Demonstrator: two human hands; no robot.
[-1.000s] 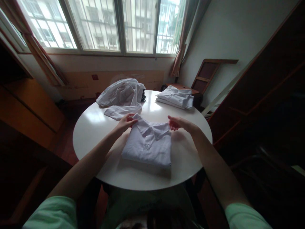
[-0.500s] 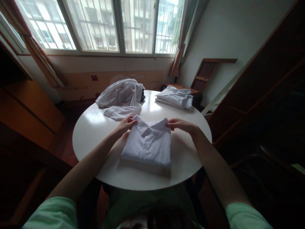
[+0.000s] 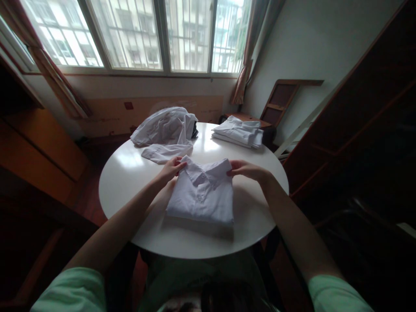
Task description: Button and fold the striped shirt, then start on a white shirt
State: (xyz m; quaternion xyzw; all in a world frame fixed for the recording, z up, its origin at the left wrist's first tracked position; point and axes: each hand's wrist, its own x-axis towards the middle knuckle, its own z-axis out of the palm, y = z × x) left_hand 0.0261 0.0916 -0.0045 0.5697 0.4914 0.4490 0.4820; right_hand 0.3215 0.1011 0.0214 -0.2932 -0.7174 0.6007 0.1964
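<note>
A white collared shirt [image 3: 204, 195], folded into a near-square with its buttoned front up, lies on the round white table [image 3: 130, 190] before me. My left hand [image 3: 172, 168] pinches the shirt at the left end of its collar, thumb on top. At the collar's right end, my right hand [image 3: 242, 168] grips the fabric between thumb and fingers. The fingers under the cloth are partly hidden on both sides.
A loose heap of white clothing [image 3: 165, 128], with a dark striped bit at its right side, sits at the table's back left. Folded white shirts [image 3: 238, 132] are stacked at the back right. Behind them stands a wooden chair [image 3: 279, 99].
My right hand has shifted slightly at the right end of the collar, which now sits a little higher. My left hand stays nearly where it was.
</note>
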